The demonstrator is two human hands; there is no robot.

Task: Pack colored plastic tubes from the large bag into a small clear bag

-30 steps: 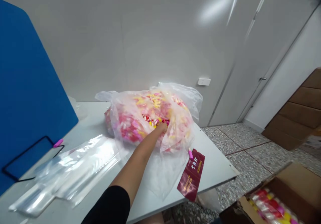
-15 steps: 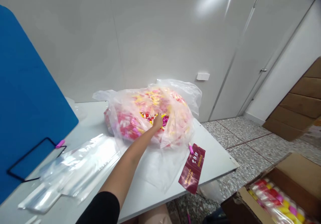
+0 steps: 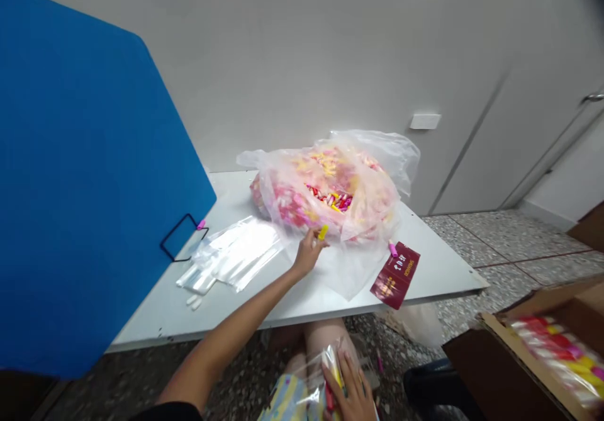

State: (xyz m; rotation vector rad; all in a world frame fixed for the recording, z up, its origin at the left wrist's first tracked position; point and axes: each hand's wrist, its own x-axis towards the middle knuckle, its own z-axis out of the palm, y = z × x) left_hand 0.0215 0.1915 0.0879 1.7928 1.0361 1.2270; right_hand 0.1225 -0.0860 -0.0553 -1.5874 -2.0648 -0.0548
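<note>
My left hand pinches a small yellow tube just above the table, in front of a large translucent plastic sack. The sack is torn open on top, and many small red, pink, yellow and white tubes show inside. Low in the view, my right hand holds a clear plastic bag on my lap, its fingers laid across it. Red and yellow tubes show through the film; the underside of this hand is hidden.
On the white table lie flat clear bags, two white pieces, a dark red card and a pink tube. A blue panel stands left. An open carton with bagged tubes sits right.
My left hand has come out of the sack's opening toward me with a yellow tube. The view has shifted, and my right hand with the clear bag now shows.
</note>
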